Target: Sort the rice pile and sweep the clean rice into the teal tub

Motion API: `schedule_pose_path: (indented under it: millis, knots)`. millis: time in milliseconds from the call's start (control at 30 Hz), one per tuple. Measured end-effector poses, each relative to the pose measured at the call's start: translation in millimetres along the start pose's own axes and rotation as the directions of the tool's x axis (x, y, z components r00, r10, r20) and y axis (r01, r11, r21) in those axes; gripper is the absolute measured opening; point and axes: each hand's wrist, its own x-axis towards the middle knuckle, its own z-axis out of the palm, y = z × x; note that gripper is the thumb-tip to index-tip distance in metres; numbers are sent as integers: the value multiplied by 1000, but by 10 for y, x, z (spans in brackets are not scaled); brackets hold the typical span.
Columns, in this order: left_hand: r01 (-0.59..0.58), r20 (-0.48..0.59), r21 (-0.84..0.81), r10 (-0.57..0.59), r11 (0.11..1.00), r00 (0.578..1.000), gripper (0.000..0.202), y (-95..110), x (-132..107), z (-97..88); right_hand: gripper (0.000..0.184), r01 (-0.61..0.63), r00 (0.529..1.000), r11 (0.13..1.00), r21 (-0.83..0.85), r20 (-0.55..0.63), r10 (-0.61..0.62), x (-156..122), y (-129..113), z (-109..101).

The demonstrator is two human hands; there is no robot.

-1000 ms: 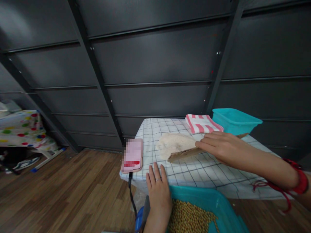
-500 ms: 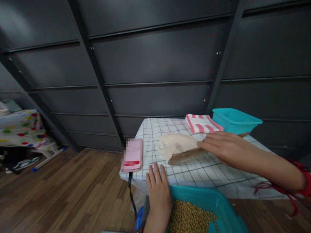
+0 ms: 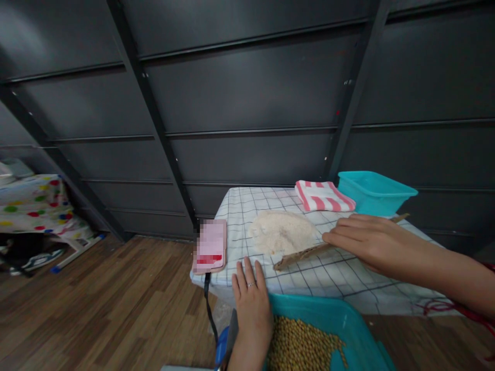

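Here's the cardboard strip (image 3: 299, 256), slanting across the right half of the table, its left end nearest the viewer and its right end poking out beyond the hand. The right hand (image 3: 371, 242) is clamped on it, fingers over the top, and the strip lies just beside the near edge of a flat, pale patch of flour-like powder (image 3: 284, 229); whether the two touch is hard to call. It looks like working the powder with the strip's edge, and the next pass seems to call for a steady grip and a low edge, so nothing scatters over the checked tablecloth (image 3: 317, 281). The left hand (image 3: 253, 309), well apart from the right, holds nothing: it lies flat, fingers slightly spread, at the cloth's near edge. Just right of it, nearer still, a teal tub (image 3: 320, 309) holds tan, soybean-like beans (image 3: 301, 345). Out on the left sits a pink phone-like slab (image 3: 212, 239), partly blurred; far right, a pink-and-white striped towel (image 3: 324, 197) beside a turquoise basin (image 3: 381, 193).
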Motion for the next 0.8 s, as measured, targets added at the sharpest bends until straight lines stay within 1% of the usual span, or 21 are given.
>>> schedule_pose_path:
  millis: [100,200,233,300,400,500,567,667,733,800]
  knots:
    - [10,20,-15,-10,1000,1000,57,3,0,17,45,-5,1000,996,93,30,2,-108,14,-36]
    - [16,18,-19,-16,1000,1000,58,6,0,16,48,-30,996,983,180,90,14,-217,19,-109]
    - [16,15,-17,-16,1000,1000,58,7,-1,16,48,-30,996,984,175,88,15,-239,22,-129]
    - [19,12,-12,-19,1000,1000,58,6,-2,19,49,-21,999,992,122,41,17,-247,33,-140]
    - [18,3,-10,-17,1000,1000,56,0,-2,30,44,-46,999,999,1,-25,46,-169,60,-56]
    - [3,-25,-6,-4,1000,1000,56,-2,-8,41,38,-87,996,993,-74,6,88,-36,75,89]
    - [-4,-36,-6,4,1000,999,56,2,-15,41,36,-75,997,994,-82,27,77,41,66,162]
    - [-4,-29,-7,3,1000,1000,57,13,-25,27,33,-51,996,997,-58,67,55,99,43,200]
    - [-2,-22,-11,2,1000,1000,56,19,-28,18,31,-40,997,998,-55,63,44,102,38,194]
    - [0,-21,-14,-1,1000,1000,55,21,-28,16,32,-15,1000,998,-58,25,16,90,45,186]
